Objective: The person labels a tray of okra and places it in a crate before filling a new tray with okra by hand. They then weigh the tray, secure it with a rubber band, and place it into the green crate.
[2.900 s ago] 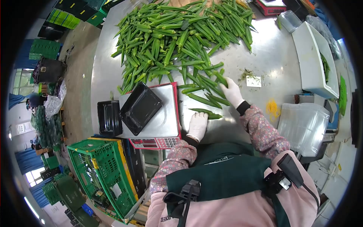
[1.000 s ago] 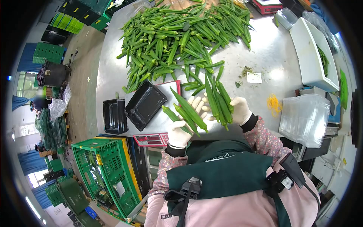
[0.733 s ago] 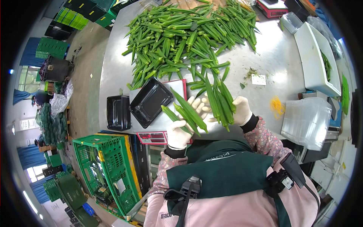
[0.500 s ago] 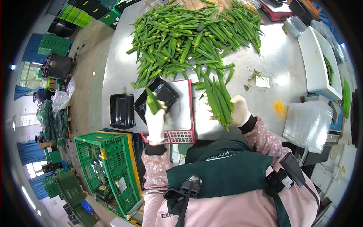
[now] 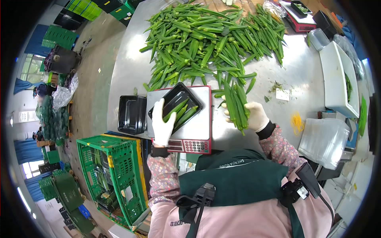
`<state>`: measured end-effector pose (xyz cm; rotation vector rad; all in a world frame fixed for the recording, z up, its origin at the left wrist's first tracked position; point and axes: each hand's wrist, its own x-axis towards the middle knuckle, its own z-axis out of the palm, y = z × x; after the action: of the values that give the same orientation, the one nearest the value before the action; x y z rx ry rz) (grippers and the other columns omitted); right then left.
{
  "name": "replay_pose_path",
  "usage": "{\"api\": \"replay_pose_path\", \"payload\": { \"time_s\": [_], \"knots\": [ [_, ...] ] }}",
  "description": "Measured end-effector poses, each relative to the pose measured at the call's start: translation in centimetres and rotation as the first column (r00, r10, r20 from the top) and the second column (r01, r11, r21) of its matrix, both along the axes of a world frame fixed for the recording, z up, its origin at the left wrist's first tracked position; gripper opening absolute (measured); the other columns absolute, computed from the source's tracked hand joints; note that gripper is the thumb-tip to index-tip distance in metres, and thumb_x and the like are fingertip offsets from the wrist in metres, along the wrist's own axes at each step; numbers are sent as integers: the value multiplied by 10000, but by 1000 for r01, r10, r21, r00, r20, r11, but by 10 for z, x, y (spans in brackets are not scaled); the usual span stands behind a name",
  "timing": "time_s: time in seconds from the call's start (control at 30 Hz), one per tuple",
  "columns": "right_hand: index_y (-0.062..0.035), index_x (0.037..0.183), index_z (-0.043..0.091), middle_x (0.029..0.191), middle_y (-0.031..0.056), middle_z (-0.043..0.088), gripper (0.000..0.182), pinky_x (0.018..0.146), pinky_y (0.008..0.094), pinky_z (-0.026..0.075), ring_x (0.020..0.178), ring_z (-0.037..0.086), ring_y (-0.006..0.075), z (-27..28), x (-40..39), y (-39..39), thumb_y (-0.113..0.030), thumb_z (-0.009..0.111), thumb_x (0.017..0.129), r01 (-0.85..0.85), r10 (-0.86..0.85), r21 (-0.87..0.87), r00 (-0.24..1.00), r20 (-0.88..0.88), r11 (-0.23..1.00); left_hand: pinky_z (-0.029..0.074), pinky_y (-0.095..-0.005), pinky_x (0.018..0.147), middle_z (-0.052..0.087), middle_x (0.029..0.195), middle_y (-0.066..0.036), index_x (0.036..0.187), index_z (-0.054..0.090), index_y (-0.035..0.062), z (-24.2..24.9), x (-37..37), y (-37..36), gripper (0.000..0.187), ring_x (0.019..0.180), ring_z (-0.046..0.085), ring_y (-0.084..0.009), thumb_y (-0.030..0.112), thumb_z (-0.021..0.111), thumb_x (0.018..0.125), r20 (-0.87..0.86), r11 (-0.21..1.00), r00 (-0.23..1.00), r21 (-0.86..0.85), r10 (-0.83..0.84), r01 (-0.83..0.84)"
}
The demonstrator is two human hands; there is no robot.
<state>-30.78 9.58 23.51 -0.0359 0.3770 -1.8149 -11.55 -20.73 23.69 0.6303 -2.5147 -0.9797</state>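
My right hand [image 5: 257, 116], in a white glove, is closed around a bunch of green okra [image 5: 237, 105] held above the steel table. My left hand [image 5: 162, 125], also gloved, is at the lower left side of a black plastic tray [image 5: 177, 95], its fingers stretched and the thumb apart. Several okra pods [image 5: 184, 115] lie in the tray, close to that thumb. Beneath the tray is a red-edged weighing scale [image 5: 203, 119] with a keypad. A large heap of okra [image 5: 206, 39] covers the table beyond both hands.
Left of the scale stands another black tray [image 5: 132, 115]. A green crate [image 5: 115, 174] is below the table's left edge. To the right are yellow bands [image 5: 297, 123], a white foam box [image 5: 337, 79] and clear plastic trays [image 5: 323, 142]. Another person's gloved hand [image 5: 228, 2] shows at the far edge.
My left hand has let go of the okra it held, and pods now lie in the black tray. The tray has shifted on the scale. My right hand still holds its bunch.
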Motion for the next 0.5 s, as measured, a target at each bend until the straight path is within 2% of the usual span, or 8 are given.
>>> {"api": "replay_pose_path", "payload": {
  "time_s": [0.1, 0.13, 0.17, 0.23, 0.27, 0.3, 0.4, 0.5],
  "knots": [
    [56, 1412, 414, 1335, 235, 559, 634, 1030, 458, 475, 1169, 603, 315, 7, -9, -13, -138, 596, 836, -7, 63, 224, 967, -245, 975, 293, -426, 1156, 446, 1465, -219, 1451, 406, -17, -9, 26, 14, 588, 1364, 411, -351, 52, 613, 905, -139, 891, 900, -145, 412, -430],
    [36, 1372, 456, 1256, 184, 608, 576, 969, 381, 505, 1092, 629, 230, 19, -11, -22, -83, 631, 837, -7, 86, 272, 957, -278, 962, 266, -422, 1172, 421, 1485, -223, 1464, 373, -34, -20, 35, 18, 576, 1379, 395, -351, 42, 572, 929, -168, 860, 858, -84, 485, -503],
    [36, 1372, 456, 1256, 184, 608, 576, 969, 381, 505, 1092, 629, 230, 31, -13, -31, -83, 631, 837, -19, 97, 270, 956, -277, 963, 243, -421, 1188, 383, 1516, -227, 1483, 336, -40, -30, 42, 22, 596, 1413, 358, -354, 33, 550, 932, -137, 851, 845, -29, 516, -524],
    [7, 1380, 461, 1226, 143, 621, 591, 926, 331, 504, 1049, 620, 162, 47, -18, -51, -88, 670, 836, 34, 362, 481, 613, -702, 876, 218, -421, 1202, 351, 1537, -235, 1493, 314, -45, -45, 48, 31, 601, 1441, 318, -358, 24, 520, 933, -163, 868, 852, 99, 497, -487],
    [-6, 1387, 460, 1212, 96, 628, 626, 908, 300, 490, 1041, 599, 123, 33, -19, -64, -100, 706, 820, 62, 397, 497, 521, -756, 865, 211, -422, 1206, 341, 1538, -247, 1496, 316, -42, -43, 51, 37, 609, 1448, 307, -360, 7, 501, 919, -74, 897, 895, -20, 440, -442],
    [7, 1377, 455, 1180, 121, 641, 633, 892, 344, 510, 1037, 630, 207, 55, -13, -79, -101, 688, 800, 198, 332, 364, 176, -927, 910, 239, -428, 1195, 357, 1522, -262, 1477, 354, -41, -44, 50, 39, 594, 1429, 332, -384, -18, 485, 898, -51, 918, 929, -141, 367, -371],
    [29, 1355, 466, 1106, 212, 609, 666, 900, 440, 497, 1023, 598, 380, 46, 1, -125, -89, 654, 727, 271, 250, 145, -410, -877, 952, 314, -439, 1148, 387, 1493, -283, 1442, 397, -43, -39, 44, 34, 586, 1377, 394, -422, -95, 467, 862, -16, 915, 966, -317, 258, -250],
    [66, 1314, 497, 1019, 184, 598, 612, 822, 404, 481, 951, 586, 341, 45, 23, -168, -93, 629, 738, 251, 309, 180, -737, -601, 951, 328, -463, 1133, 408, 1462, -299, 1432, 405, -57, -34, 40, 23, 595, 1346, 414, -437, -74, 487, 843, 7, 949, 987, -275, 162, -154]
  ]
}}
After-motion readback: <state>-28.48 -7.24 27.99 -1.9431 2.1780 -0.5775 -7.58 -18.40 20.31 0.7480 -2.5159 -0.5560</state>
